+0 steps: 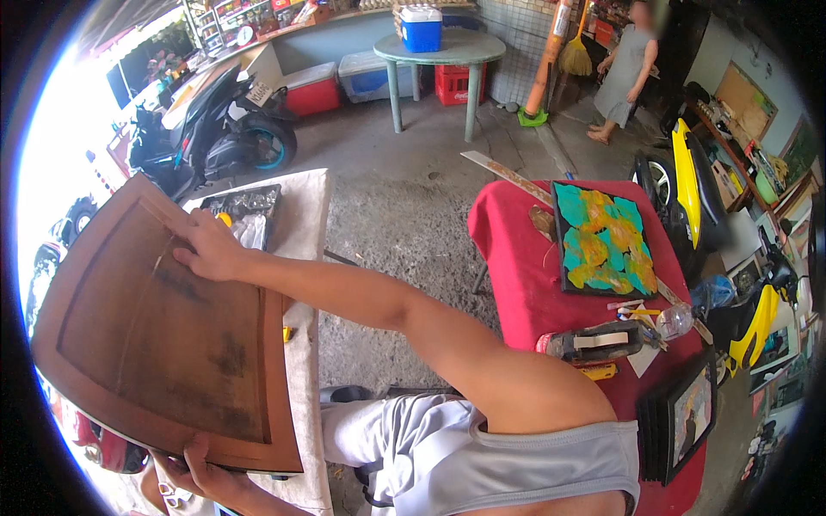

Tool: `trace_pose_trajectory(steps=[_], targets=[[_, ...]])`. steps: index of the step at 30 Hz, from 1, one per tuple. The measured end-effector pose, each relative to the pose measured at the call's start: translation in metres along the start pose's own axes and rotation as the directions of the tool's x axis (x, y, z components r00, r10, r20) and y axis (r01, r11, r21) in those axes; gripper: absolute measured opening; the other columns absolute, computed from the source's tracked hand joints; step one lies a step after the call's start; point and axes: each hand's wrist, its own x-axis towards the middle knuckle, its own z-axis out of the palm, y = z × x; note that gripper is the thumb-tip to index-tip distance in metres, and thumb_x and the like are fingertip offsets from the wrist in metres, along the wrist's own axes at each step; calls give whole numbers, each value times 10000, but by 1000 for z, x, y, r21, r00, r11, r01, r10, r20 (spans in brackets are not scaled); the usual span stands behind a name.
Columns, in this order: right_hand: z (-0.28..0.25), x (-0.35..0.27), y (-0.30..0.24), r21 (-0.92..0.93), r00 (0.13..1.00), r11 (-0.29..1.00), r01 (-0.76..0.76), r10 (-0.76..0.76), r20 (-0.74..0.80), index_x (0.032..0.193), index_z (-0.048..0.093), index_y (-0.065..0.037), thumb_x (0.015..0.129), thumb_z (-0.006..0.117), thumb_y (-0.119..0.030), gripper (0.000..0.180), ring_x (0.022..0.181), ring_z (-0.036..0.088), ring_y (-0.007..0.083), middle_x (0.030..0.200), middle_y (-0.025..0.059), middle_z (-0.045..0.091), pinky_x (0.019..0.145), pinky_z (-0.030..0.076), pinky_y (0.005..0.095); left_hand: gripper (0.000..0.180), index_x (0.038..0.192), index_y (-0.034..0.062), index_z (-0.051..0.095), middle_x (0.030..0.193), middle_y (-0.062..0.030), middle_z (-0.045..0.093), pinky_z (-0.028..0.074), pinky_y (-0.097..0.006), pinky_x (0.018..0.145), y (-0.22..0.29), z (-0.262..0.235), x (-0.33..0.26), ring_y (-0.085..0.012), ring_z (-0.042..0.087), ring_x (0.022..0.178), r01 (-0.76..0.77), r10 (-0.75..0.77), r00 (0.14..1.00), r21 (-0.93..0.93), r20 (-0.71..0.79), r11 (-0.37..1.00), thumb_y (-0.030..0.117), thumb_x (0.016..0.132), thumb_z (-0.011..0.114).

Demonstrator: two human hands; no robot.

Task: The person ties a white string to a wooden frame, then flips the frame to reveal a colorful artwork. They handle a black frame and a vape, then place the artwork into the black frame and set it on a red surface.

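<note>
A brown wooden framed panel (163, 318) with a scuffed, dark-smudged middle is tilted up at the left, in both my hands. My right hand (211, 245) grips its upper right edge, thumb lying on the face and the other fingers partly hidden. At the lower edge my left hand (198, 473) holds it, thumb in front and fingers underneath. Behind the panel a table with a pale cloth (305, 249) carries a black tray of small items (258, 206). A small yellow object (288, 334) lies on the cloth beside the panel's right edge.
A red-covered table (516, 258) on the right bears a teal-and-yellow painting (602, 239), a black hand tool (594, 344), a clear plastic container (675, 322) and black frames (675, 421). A dark scooter (215, 129), a green table (439, 47) and a person (632, 69) are farther back.
</note>
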Motion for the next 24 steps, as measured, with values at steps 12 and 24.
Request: trace_pose_trajectory(steps=[12,24], targets=[[40,13,-61,134,955,955,264,-278,106,982,616,-12,760,624,-184,281,785,566,361,931,196,593,650,464,465,766,1244,-66,477,1042,-177,630,517,-355,816,54,-73,-44,-273,638,900,57,-49,975,31,-217,998,91,507,612],[143,-27,-238,812,793,580,64,-523,312,1179,601,-13,973,461,-280,365,1139,546,262,1227,148,567,840,520,391,638,1187,-55,547,927,-94,659,505,-271,669,196,-144,-198,-160,635,766,-430,470,382,298,-796,852,-51,561,665]])
